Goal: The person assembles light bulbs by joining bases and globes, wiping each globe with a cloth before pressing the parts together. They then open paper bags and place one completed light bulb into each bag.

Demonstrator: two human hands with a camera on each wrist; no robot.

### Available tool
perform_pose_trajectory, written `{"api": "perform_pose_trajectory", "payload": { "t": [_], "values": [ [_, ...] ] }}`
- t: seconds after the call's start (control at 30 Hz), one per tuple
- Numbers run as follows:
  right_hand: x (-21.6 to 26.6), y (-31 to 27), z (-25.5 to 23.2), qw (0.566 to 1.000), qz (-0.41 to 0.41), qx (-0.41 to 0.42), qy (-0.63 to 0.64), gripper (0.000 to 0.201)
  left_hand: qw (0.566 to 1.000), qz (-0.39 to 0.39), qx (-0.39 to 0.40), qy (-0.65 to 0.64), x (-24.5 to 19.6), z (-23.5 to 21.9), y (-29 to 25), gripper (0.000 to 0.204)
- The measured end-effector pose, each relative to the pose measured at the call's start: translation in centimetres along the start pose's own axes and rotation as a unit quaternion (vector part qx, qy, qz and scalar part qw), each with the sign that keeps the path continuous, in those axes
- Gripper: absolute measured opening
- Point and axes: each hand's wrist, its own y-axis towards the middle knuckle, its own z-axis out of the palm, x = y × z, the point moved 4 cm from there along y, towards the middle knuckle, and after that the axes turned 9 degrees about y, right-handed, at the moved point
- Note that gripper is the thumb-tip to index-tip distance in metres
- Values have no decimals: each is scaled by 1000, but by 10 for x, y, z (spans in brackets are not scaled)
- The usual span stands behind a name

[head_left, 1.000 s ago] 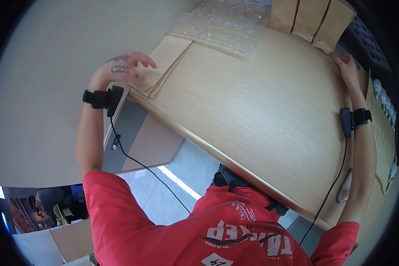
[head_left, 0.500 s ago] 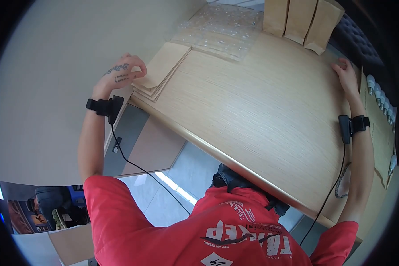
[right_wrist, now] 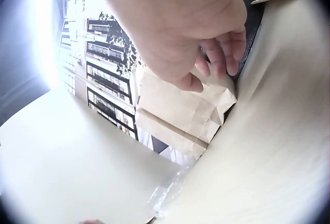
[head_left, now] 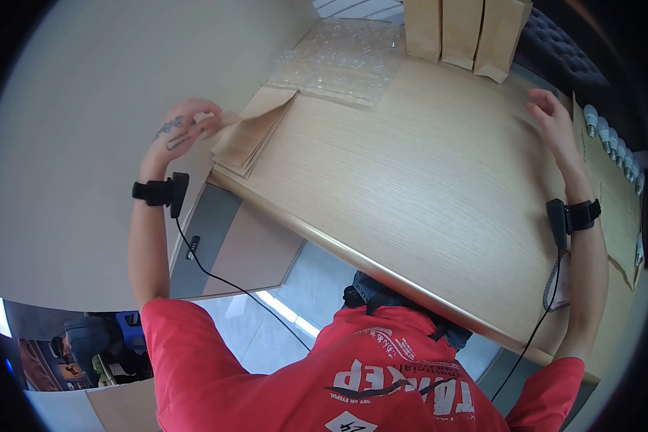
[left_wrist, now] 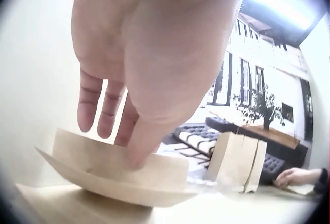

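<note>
My left hand (head_left: 186, 129) pinches the edge of the top flat brown paper bag (head_left: 259, 121) between thumb and fingers. That edge bends upward off the stack of flat paper bags (head_left: 232, 160) at the table's left corner. In the left wrist view the raised paper bag (left_wrist: 118, 175) curves up around the thumb and fingertips. My right hand (head_left: 556, 129) is over the right side of the table, fingers loosely curled and holding nothing. Behind it, in the right wrist view, are standing paper bags (right_wrist: 175, 103).
Three upright paper bags (head_left: 459, 32) stand at the back. A clear plastic sheet (head_left: 338, 61) lies left of them. Several light bulbs (head_left: 605, 133) line a brown paper sheet (head_left: 608, 194) on the right. A wall (head_left: 72, 165) borders the table's left side.
The left hand has taken hold of the top flat bag's edge and bent it up. The right hand has drawn away from the table's back right, its fingers more curled.
</note>
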Motion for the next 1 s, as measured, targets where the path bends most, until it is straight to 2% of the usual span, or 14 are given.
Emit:
{"api": "perform_pose_trajectory", "payload": {
  "t": [0.1,0.2,0.4,0.5,0.57,0.63,0.7,0.8,0.9,0.93,1.0],
  "values": [
    [36,-17,16,999,-19,38,24,27,992,-25,31,-120,-27,-27,7,11],
    [67,-35,31,992,-36,93,80,23,974,41,-14,-221,-48,-40,16,15],
    [107,-70,48,968,-57,121,211,22,916,150,-54,-368,-113,-41,34,19],
    [126,-85,44,972,-82,81,203,25,874,149,-64,-457,-143,-21,50,17],
    [131,-87,37,974,-113,29,194,28,845,171,-41,-505,-161,-8,61,18],
    [128,-88,30,973,-124,-26,192,31,813,192,-16,-550,-176,5,72,22],
    [118,-84,22,968,-119,-85,203,34,799,211,-1,-563,-191,14,81,23],
    [111,-87,14,963,-109,-96,226,34,780,229,4,-582,-216,19,83,23],
    [110,-95,4,969,-133,-127,165,32,772,225,-7,-595,-233,26,86,22],
    [105,-84,3,977,-114,-116,138,32,765,212,6,-608,-233,37,105,21],
    [106,-93,-2,980,-129,-103,110,32,766,223,5,-603,-236,39,99,22]
  ]
}}
